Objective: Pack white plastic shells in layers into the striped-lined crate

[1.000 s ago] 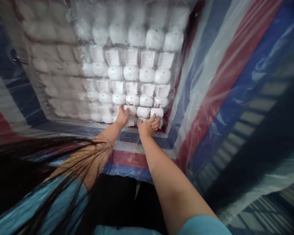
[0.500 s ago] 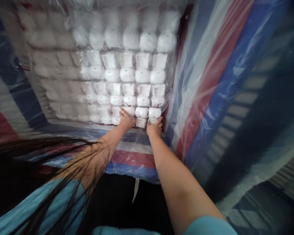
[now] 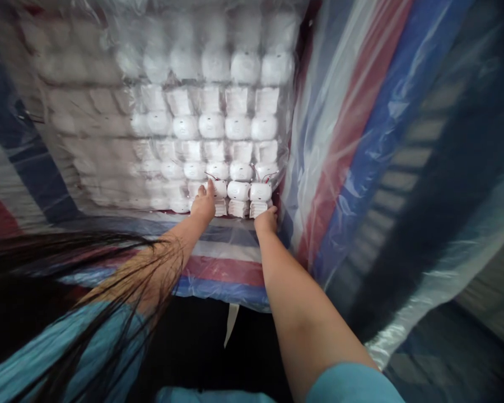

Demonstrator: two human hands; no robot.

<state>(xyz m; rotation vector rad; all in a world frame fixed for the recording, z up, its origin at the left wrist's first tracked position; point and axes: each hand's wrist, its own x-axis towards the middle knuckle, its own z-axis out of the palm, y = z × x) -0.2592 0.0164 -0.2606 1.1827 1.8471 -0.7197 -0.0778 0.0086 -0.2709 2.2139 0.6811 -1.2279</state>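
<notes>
Rows of white rounded plastic casings fill a plastic-lined bag, alternating with ribbed white faces. In the nearest row, three casings lie side by side: a left casing, a middle one and a right one. My left hand is open, fingers apart, at the left end of the left casing and partly covering it. My right hand is at the near right corner, beside a ribbed white piece; its visible fingers are apart and bent downward. Thin red wires stick up behind the right casing.
Clear plastic film lines the bag and covers the farther rows. The striped red, white and blue bag wall rises at the right, and its near edge crosses under my forearms. Dark hair strands hang over my left arm.
My left hand has shifted left, uncovering more of the left casing and the ribbed piece below it. My right hand's fingers have bent down at the corner. The view has shifted slightly.
</notes>
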